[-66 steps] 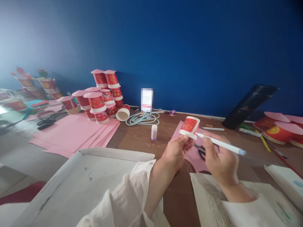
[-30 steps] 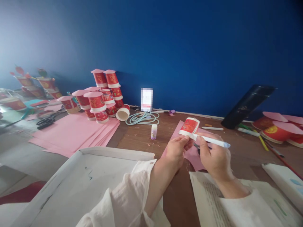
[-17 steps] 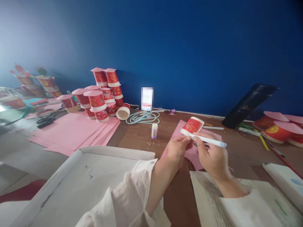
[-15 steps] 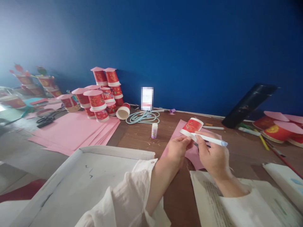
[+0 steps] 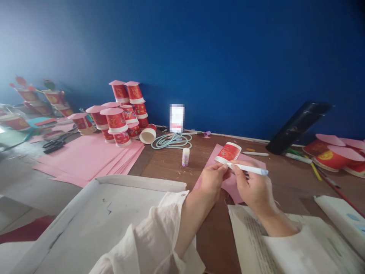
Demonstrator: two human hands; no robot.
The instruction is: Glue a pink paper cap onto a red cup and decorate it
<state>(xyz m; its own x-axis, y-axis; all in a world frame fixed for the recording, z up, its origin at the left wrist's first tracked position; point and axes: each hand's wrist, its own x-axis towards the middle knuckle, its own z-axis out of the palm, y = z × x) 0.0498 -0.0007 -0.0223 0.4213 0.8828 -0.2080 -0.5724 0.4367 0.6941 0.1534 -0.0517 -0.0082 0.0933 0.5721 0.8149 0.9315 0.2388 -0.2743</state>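
My left hand (image 5: 212,179) pinches the white rim of a small red paper cup (image 5: 229,152), held tilted above a pink sheet (image 5: 228,182) on the brown table. My right hand (image 5: 252,188) is closed round a white pen with a blue cap (image 5: 248,169); its tip meets the cup's rim. Both wrists come out of white sleeves.
A purple glue stick (image 5: 185,156) stands left of the cup. Stacked red cups with pink lids (image 5: 121,114), pink paper sheets (image 5: 91,154), black scissors (image 5: 54,144) and a coiled cable (image 5: 171,141) lie at left. A black flask (image 5: 299,125), pens and more cups (image 5: 333,158) sit right. A white tray (image 5: 97,217) is near me.
My right hand has moved in toward the cup and the pen has swung lower and leftward against the rim. The cup has stayed in my left hand, tilting slightly.
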